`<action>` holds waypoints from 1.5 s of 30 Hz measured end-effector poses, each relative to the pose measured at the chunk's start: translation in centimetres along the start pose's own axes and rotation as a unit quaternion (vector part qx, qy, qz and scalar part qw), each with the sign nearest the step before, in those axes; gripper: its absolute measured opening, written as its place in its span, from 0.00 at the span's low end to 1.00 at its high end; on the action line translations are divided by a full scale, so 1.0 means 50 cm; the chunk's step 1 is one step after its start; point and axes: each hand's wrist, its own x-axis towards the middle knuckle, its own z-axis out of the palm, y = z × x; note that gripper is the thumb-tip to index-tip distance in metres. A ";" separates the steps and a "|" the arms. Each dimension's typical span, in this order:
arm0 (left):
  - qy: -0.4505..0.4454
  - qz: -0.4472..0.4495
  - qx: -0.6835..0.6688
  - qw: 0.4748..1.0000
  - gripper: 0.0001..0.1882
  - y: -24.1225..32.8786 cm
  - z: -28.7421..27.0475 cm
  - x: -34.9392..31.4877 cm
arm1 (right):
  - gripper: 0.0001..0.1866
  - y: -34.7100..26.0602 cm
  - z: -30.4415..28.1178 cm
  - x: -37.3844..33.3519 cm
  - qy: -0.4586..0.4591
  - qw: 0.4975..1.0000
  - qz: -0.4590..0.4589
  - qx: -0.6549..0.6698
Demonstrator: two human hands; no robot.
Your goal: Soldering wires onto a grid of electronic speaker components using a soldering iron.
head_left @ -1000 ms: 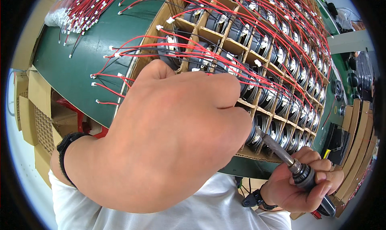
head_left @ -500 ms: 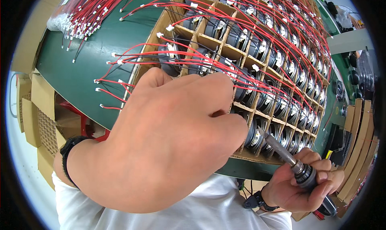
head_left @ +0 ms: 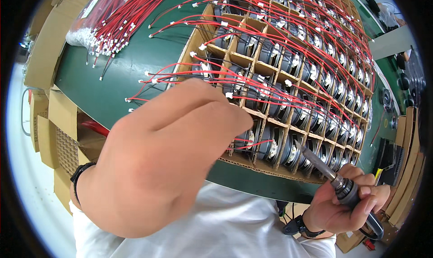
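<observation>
My right hand (head_left: 345,204) grips a soldering iron (head_left: 337,182) by its dark handle. Its metal tip points up and left, by the front row of speakers (head_left: 291,154) in the divided cardboard box (head_left: 266,167). My left hand (head_left: 167,154) is curled over the box's near left corner. Its fingertips are hidden behind the back of the hand, and I cannot see what they hold. Round speakers stand on edge in the compartments. Red and black wires (head_left: 252,79) with white connectors run across them and hang over the box's left side.
A clear bag (head_left: 88,21) of red and black connector wires lies at the far left of the green table (head_left: 135,55). Open cardboard cartons (head_left: 63,109) stand on the left. Cardboard strips (head_left: 408,163) and a black tray (head_left: 389,156) are at the right.
My left hand has drawn back left from the front compartments, uncovering front-row speakers with short red wires. The soldering iron stays in my right hand. The whole view has shifted slightly.
</observation>
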 end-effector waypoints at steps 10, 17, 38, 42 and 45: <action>-0.063 0.000 -0.047 0.997 0.10 -0.037 0.019 0.018 | 0.11 -0.006 0.000 0.002 -0.009 1.000 0.013 0.016; -0.085 0.021 -0.027 0.996 0.06 -0.047 0.020 0.012 | 0.11 -0.012 0.020 0.003 -0.013 1.000 0.021 0.015; 0.048 0.005 -0.016 0.999 0.13 -0.049 0.068 0.007 | 0.11 -0.006 0.044 -0.020 -0.096 0.985 -0.041 -0.137; 0.043 0.003 -0.014 0.999 0.13 -0.050 0.066 0.004 | 0.13 -0.011 0.040 -0.023 -0.127 0.982 -0.007 -0.143; 0.042 -0.002 0.000 0.999 0.12 -0.049 0.067 0.002 | 0.13 -0.008 0.039 -0.025 -0.114 0.986 -0.020 -0.123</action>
